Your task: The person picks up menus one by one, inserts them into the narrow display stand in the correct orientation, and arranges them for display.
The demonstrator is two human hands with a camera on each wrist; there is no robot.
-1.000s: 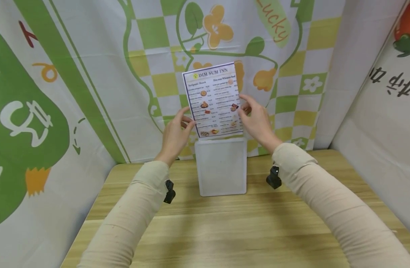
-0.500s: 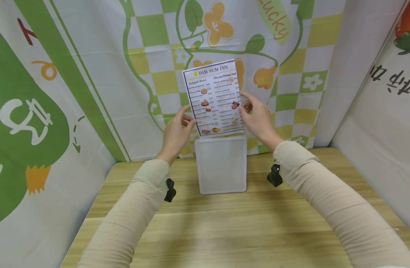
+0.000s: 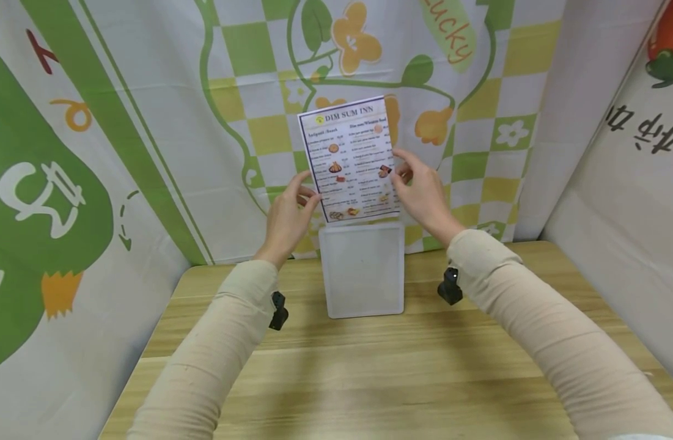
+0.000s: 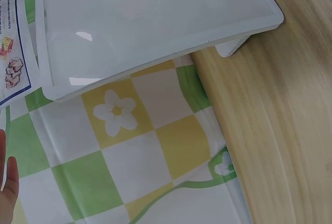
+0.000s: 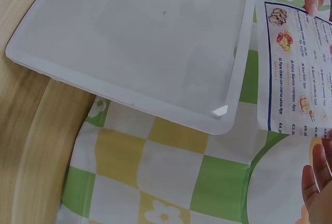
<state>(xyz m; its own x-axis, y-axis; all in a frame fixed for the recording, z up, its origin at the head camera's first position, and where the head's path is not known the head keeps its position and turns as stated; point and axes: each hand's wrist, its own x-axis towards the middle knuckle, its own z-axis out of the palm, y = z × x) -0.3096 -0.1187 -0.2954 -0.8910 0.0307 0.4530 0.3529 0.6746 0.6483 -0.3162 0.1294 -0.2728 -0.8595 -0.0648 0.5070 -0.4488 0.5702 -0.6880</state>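
Observation:
A printed menu sheet (image 3: 349, 162) headed "DIM SUM INN" is held up, slightly tilted, between both hands in the head view. My left hand (image 3: 286, 217) pinches its left edge with curled fingers and thumb. On the opposite edge my right hand (image 3: 422, 192) pinches it the same way. Just below the sheet's bottom edge stands a white framed display board (image 3: 362, 272), propped upright on the table. The right wrist view shows the lower part of the menu (image 5: 295, 73) close beside the top of the board (image 5: 140, 42).
The wooden table (image 3: 358, 379) spreads out in front of the board. Behind hangs a white cloth (image 3: 248, 55) with green and yellow checks and flowers. Printed cloth walls stand at the left (image 3: 44, 183) and right (image 3: 617, 183). In the left wrist view, a short support leg (image 4: 232, 46) shows behind the board.
The menu sheet and both hands sit very slightly higher in view, as does the whole scene. Both hands keep their hold on the sheet's edges.

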